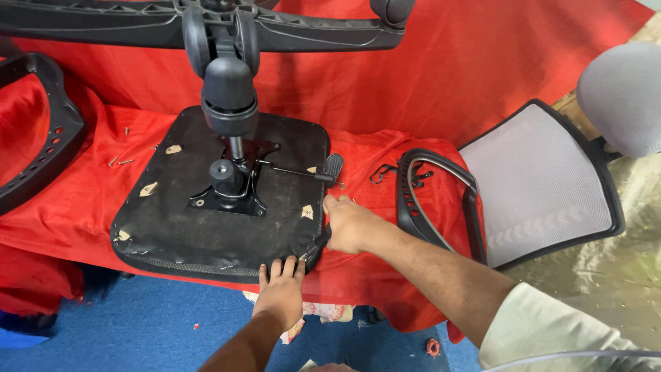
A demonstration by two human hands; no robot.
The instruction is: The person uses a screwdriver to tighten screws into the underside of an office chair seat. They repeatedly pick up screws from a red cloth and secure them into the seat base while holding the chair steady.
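An upturned black chair seat (172, 220) lies on a red cloth, with its metal tilt mechanism (231, 186) and lever (323, 171) bolted on top. The gas cylinder (229, 96) and star base (124, 24) stand up from it. My left hand (281, 289) presses flat against the seat's near edge, fingers spread. My right hand (348, 224) is closed at the seat's right near corner, gripping a small dark part whose kind I cannot tell.
A black armrest (434, 196) lies to the right of the seat, beside a grey mesh backrest (537, 182). Another black armrest (48, 138) sits at the far left. Loose screws (120, 160) lie on the red cloth (62, 213). Blue floor (151, 324) is below.
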